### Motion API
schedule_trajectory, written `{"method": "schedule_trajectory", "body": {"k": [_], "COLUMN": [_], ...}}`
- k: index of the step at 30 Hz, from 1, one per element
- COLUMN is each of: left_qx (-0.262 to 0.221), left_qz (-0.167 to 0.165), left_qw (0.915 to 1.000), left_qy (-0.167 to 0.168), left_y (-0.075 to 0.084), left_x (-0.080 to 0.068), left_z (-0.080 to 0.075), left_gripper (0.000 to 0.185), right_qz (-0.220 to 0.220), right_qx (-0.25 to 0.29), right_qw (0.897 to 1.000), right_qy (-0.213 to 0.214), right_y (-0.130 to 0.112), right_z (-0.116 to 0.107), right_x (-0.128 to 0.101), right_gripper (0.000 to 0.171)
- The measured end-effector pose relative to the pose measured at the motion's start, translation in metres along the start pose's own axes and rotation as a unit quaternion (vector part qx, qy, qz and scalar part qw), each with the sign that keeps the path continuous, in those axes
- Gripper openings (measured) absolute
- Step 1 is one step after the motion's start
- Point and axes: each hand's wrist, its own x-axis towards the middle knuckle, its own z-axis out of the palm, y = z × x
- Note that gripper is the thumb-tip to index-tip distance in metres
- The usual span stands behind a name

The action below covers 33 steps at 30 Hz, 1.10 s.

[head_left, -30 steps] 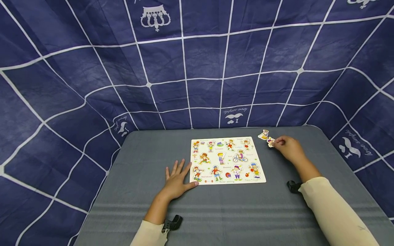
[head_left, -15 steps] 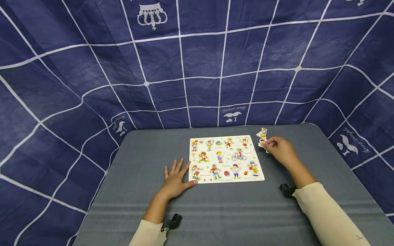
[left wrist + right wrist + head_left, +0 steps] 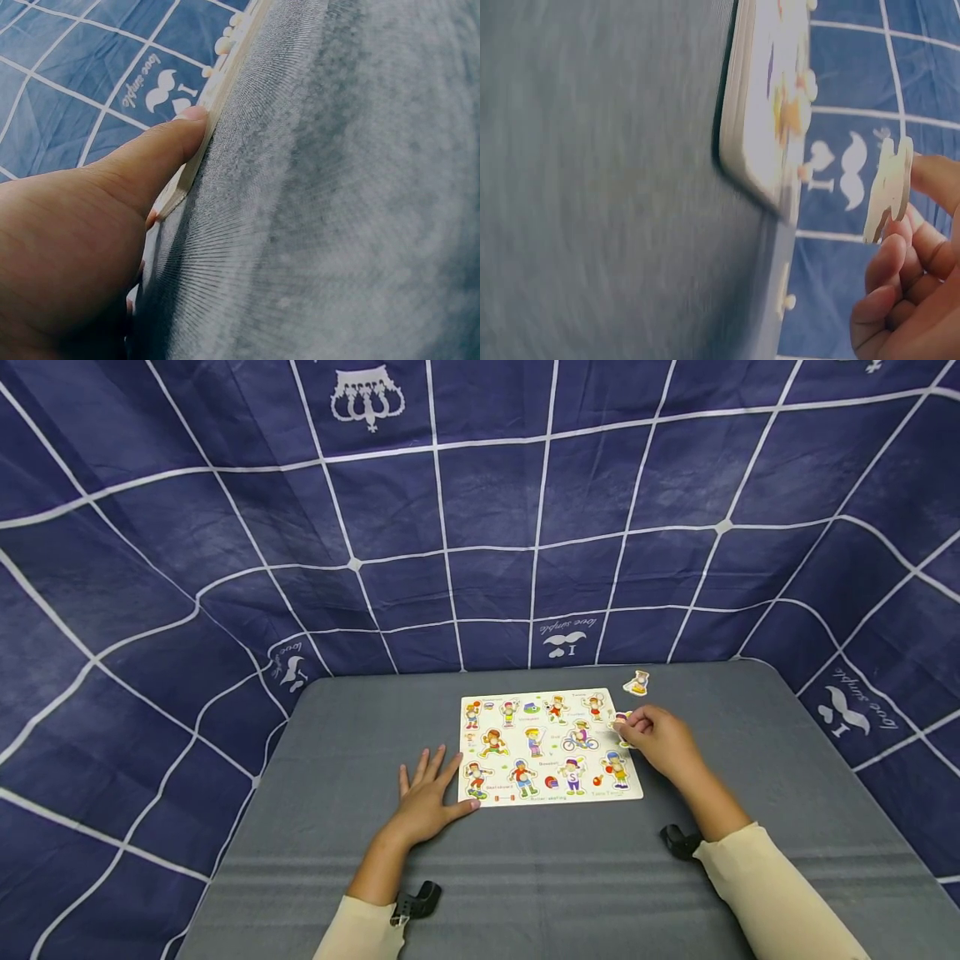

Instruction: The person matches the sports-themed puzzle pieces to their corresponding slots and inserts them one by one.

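A pale puzzle board [image 3: 581, 799] printed with sports figures lies on the grey table. My left hand [image 3: 423, 810] rests at its near left corner, fingers spread flat on the cloth; the left wrist view has the thumb [image 3: 161, 150] lying over the board's edge. With thumb and fingertips my right hand [image 3: 660, 742] pinches a figure-shaped puzzle piece [image 3: 622, 727], which overlaps the board's right edge in the head view. Fingers partly cover its picture. In the right wrist view this puzzle piece [image 3: 891, 187] appears edge-on, raised above the table.
Another loose puzzle piece [image 3: 637, 683] lies beyond the board's far right corner. Several knobs stand up from the figures on the board. A dark blue curtain [image 3: 495, 585] with white lines encloses the table [image 3: 540, 877] at the back and sides.
My right hand has picked up the nearer of two loose puzzle pieces and carried it left to the board's right edge. My left hand stays at the corner.
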Motion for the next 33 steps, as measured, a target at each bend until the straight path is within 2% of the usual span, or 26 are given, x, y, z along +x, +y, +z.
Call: {"method": "schedule_trajectory", "body": {"k": [13, 23, 33], "left_qx": [0.004, -0.001, 0.004], "left_qz": [0.000, -0.007, -0.001], "left_qw": [1.0000, 0.9999, 1.0000], "left_qy": [-0.005, -0.007, -0.004], "left_y": [0.000, 0.000, 0.000], "left_x": [0.001, 0.002, 0.002], "left_z": [0.000, 0.001, 0.000], "left_gripper": [0.092, 0.093, 0.093], "right_qz": [0.036, 0.016, 0.004], "right_qx": [0.031, 0.026, 0.024], "right_qw": [0.998, 0.998, 0.995], "right_qy": [-0.048, -0.061, -0.095], "right_y": [-0.025, -0.039, -0.042], "right_z": [0.022, 0.041, 0.050], "right_x": [-0.016, -0.023, -0.025], "right_gripper": [0.024, 0.024, 0.026]}}
